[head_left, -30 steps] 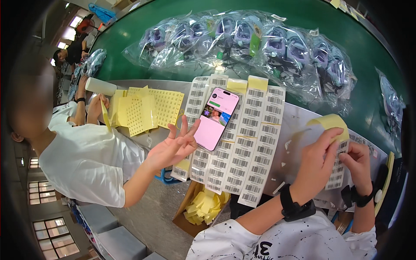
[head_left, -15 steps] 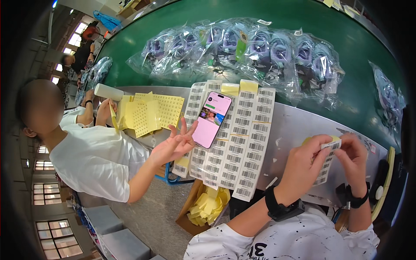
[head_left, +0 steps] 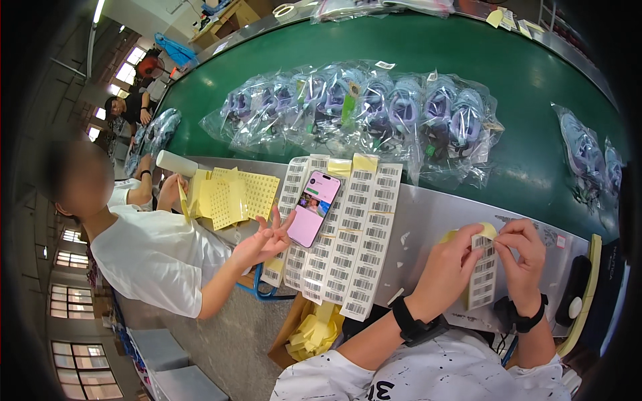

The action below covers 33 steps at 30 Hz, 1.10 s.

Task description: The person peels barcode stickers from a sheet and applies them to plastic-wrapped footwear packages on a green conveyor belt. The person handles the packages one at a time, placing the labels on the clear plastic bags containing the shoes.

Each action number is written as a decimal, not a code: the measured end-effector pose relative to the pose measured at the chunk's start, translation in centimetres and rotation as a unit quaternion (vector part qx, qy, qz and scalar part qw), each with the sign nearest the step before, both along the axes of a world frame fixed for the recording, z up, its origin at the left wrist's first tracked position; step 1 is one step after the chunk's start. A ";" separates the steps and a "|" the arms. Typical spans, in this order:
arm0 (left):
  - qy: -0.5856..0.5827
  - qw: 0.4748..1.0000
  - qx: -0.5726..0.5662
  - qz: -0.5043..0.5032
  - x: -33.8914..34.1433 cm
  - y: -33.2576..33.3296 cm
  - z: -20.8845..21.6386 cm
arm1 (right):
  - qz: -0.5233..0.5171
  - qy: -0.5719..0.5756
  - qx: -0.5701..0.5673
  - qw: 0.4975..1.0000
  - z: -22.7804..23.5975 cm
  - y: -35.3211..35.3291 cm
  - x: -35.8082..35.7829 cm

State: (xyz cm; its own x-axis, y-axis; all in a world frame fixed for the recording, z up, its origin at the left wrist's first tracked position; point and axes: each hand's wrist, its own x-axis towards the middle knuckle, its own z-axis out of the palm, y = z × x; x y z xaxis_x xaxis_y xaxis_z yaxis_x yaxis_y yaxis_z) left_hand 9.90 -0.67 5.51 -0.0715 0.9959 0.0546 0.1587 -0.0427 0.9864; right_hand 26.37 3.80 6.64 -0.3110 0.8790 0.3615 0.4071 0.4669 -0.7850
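Observation:
My left hand (head_left: 443, 273) is closed around a strip of white barcode labels (head_left: 483, 275) with yellow backing, which hangs down between my hands. The fingers of my right hand (head_left: 523, 257) pinch together at the strip's upper right edge, by its yellow top; whether a single label is between them is hard to see. Left of my hands, long barcode label sheets (head_left: 363, 260) lie side by side on the grey metal ledge (head_left: 428, 217). A phone with a lit pink screen (head_left: 314, 208) rests on them.
A co-worker's hand (head_left: 271, 239) reaches toward the phone; yellow sticker sheets (head_left: 227, 197) lie nearby. Bagged bluish shoes (head_left: 404, 110) line the green belt (head_left: 521, 80), with more bags (head_left: 580, 150) at right. Below the ledge sits a box of yellow paper scraps (head_left: 314, 334).
The view has shifted, and the bagged shoes appear lower. The label strip now faces me more fully, showing more labels. My right fingers have moved in against its top edge.

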 end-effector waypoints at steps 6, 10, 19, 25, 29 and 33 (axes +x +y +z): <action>0.104 0.993 -0.036 0.034 -1.3 0.2 -0.9 | 0.028 0.165 -0.085 0.982 0.5 2.3 2.2; -0.094 0.989 -0.082 0.081 -2.7 0.9 -4.7 | 0.009 0.266 -0.190 0.945 0.9 9.3 3.8; -0.068 0.990 -0.055 0.112 -1.5 1.1 -7.8 | -0.166 -0.017 -0.157 0.973 -6.2 26.8 0.1; 0.046 0.990 -0.078 0.110 -3.5 -0.2 -9.2 | -0.130 -0.214 -0.100 0.963 -4.8 27.2 -8.9; 0.042 0.994 -0.083 0.060 -4.1 0.5 -8.1 | -0.150 -0.223 -0.044 0.962 -8.3 30.1 -7.9; 0.020 0.996 -0.072 0.048 -5.5 0.0 -7.8 | -0.135 -0.265 0.073 0.952 -10.0 29.3 -9.2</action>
